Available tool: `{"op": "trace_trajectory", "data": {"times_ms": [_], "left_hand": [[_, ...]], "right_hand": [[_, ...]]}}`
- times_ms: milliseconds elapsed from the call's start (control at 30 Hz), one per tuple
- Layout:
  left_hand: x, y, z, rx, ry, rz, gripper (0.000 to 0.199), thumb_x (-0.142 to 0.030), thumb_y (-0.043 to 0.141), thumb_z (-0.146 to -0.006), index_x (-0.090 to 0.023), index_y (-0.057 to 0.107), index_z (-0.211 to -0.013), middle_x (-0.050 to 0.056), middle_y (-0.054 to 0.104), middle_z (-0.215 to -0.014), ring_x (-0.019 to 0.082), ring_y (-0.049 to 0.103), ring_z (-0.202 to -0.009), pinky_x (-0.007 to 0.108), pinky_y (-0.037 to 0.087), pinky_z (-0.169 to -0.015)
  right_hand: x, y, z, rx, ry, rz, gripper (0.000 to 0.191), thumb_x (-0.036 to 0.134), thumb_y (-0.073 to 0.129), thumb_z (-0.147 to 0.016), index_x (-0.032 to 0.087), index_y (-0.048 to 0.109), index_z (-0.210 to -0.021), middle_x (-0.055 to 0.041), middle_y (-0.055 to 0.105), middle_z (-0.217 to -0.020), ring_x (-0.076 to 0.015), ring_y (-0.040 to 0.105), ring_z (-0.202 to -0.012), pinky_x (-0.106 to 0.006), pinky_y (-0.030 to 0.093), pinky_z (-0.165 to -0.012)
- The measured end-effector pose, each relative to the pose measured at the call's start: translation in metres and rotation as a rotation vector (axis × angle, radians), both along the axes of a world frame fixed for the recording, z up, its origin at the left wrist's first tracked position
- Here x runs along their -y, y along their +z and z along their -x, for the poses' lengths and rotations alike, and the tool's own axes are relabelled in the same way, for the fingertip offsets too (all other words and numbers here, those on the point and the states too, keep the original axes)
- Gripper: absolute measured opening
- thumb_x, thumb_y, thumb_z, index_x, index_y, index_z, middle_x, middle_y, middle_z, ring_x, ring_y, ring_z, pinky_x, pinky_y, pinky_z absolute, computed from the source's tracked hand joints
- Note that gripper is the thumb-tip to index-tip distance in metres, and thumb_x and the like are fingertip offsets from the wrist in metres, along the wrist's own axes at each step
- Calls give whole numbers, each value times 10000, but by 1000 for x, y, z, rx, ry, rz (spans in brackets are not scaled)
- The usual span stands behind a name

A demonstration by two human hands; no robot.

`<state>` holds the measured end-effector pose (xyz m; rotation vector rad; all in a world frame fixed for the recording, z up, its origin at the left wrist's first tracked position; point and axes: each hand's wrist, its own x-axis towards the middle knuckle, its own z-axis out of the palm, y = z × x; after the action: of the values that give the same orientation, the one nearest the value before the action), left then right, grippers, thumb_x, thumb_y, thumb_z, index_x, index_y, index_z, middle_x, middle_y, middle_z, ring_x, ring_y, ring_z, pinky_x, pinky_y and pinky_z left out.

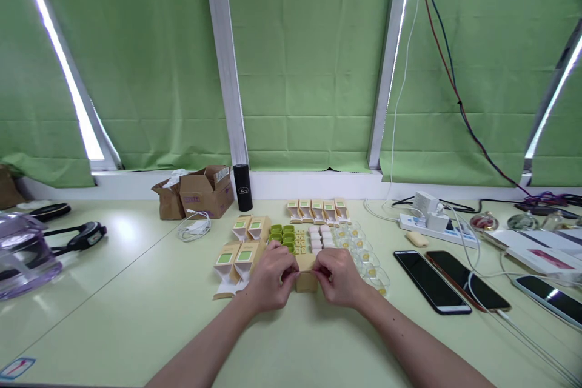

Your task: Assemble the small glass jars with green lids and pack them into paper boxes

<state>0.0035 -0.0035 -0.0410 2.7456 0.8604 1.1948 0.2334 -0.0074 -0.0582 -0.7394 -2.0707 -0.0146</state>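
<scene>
"Where do we have the small tan box (306,282)?"

"Right between our two hands, above the pale table (163,321). Our left hand (274,276) pinches its left side, thumb against curled fingers, and our right hand (339,277) pinches the right side the same way."

"And what lies about it?"

"We see green cups (288,229) and pink-white pieces (314,240) just beyond, and clear cups (366,256) near our right hand."

single head-worn view, looking forward and slightly down, tabletop at near range, curtained windows beyond
</scene>
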Motion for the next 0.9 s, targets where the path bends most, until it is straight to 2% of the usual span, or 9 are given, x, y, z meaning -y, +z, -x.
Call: {"op": "trace_trajectory", "data": {"times_ms": [400,533,633,800,900], "left_hand": [[-3,-2,1,-46,-1,16,111,-176,587,-854,-236,592,-761,15,585,-661,214,523,-672,422,410,-772],[-1,0,1,-33,-13,19,113,-176,593,-864,-228,596,-764,13,594,-668,212,533,-668,411,405,-759],[-1,1,-1,-41,24,11,114,-196,562,-924,-220,656,-864,30,647,-716,215,558,-671,417,424,-773],[-5,-3,-4,-77,134,33,327,-182,450,-1028,-215,715,-1217,71,785,-906,249,680,-794,440,470,-842],[-9,-6,-4,-109,207,46,353,-154,443,-1021,-210,732,-1216,77,801,-918,262,701,-824,446,489,-837]], "right_hand": [[-1,-3,0,-6,41,25,154,95,570,-684,241,519,-694,11,582,-586,-163,478,-540,-294,256,-564],[0,1,-2,50,38,43,160,96,572,-689,242,511,-706,11,577,-609,-166,484,-551,-296,264,-576],[0,7,-7,113,35,58,159,112,587,-718,242,557,-804,-1,607,-685,-184,515,-605,-306,283,-597],[1,20,-15,171,0,127,349,133,647,-735,245,586,-1060,-37,655,-865,-245,590,-791,-344,382,-704],[1,23,-17,184,-4,150,411,118,649,-726,246,570,-1108,-40,661,-897,-258,593,-832,-362,404,-746]]}}
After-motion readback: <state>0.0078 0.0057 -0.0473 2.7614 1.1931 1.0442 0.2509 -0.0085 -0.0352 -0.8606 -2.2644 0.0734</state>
